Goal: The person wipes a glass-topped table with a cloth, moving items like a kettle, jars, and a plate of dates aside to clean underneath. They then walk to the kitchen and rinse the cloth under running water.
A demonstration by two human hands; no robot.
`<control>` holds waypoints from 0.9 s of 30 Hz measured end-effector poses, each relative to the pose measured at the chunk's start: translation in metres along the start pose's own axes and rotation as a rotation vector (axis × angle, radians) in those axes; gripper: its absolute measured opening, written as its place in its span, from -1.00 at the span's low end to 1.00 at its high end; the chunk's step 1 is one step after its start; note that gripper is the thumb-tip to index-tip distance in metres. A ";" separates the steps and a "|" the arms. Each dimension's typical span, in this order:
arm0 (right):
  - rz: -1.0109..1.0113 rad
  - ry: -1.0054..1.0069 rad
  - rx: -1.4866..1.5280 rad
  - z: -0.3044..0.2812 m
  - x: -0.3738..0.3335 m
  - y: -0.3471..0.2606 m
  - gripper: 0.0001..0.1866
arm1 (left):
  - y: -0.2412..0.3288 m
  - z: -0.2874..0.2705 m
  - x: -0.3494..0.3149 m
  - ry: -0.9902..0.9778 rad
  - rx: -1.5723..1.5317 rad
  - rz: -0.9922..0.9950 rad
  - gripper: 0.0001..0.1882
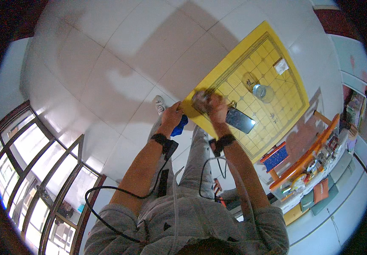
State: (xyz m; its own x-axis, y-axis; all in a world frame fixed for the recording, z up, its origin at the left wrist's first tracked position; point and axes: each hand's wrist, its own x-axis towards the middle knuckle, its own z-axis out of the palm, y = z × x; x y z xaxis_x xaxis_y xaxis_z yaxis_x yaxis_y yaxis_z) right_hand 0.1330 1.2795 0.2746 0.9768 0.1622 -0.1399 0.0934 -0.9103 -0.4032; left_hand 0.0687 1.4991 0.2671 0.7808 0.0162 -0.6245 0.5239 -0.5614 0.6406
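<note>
At the left corner of a yellow table (234, 63) printed with a board grid, two bare hands reach in, near each other but apart.

On the table, a dark phone (245, 123) lies just beside the right hand (218, 110), a clear glass (260, 91) and a small white packet (281, 66) farther across; orange-edged furniture (335, 123) stands past its right side. The right hand bends over the corner at a blurred brown object (200, 101), its grip impossible to tell. The left hand (174, 114) curls at the table's edge above a blue item (180, 126); whether it clamps that is unclear.
</note>
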 end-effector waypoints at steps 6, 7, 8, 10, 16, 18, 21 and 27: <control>0.150 -0.264 0.422 -0.022 0.009 0.016 -0.64 | -0.010 0.004 0.005 0.022 0.077 -0.019 -0.67; 0.138 -0.113 0.424 -0.025 0.033 0.024 -0.73 | -0.010 0.004 0.004 0.036 0.044 0.009 -0.66; 0.095 0.045 0.268 -0.025 0.046 0.026 -0.80 | -0.009 0.002 0.003 0.019 0.018 -0.016 -0.65; 0.058 0.108 0.057 -0.015 0.057 0.022 -0.81 | -0.005 -0.003 0.000 -0.012 0.006 -0.017 -0.63; 0.058 -0.274 0.218 0.028 -0.060 -0.024 -0.68 | 0.025 -0.053 -0.024 -0.092 0.401 0.021 -0.50; 0.104 -0.383 0.698 0.012 -0.075 -0.020 -0.64 | 0.034 -0.089 -0.046 -0.312 0.757 0.319 -0.51; -0.058 -0.328 0.314 -0.029 -0.048 -0.006 -0.75 | 0.044 -0.144 -0.111 -0.697 0.887 0.700 -0.49; 0.465 0.135 0.450 -0.050 0.018 -0.014 -0.68 | 0.062 -0.183 -0.228 -0.959 0.721 0.637 -0.64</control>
State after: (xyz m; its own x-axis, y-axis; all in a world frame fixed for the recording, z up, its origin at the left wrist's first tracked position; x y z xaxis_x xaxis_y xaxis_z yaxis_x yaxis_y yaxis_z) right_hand 0.1594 1.2764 0.3234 0.9140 -0.2854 -0.2882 -0.4054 -0.6212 -0.6707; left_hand -0.0142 1.6119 0.5307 0.1222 -0.8176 -0.5627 -0.3600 -0.5649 0.7425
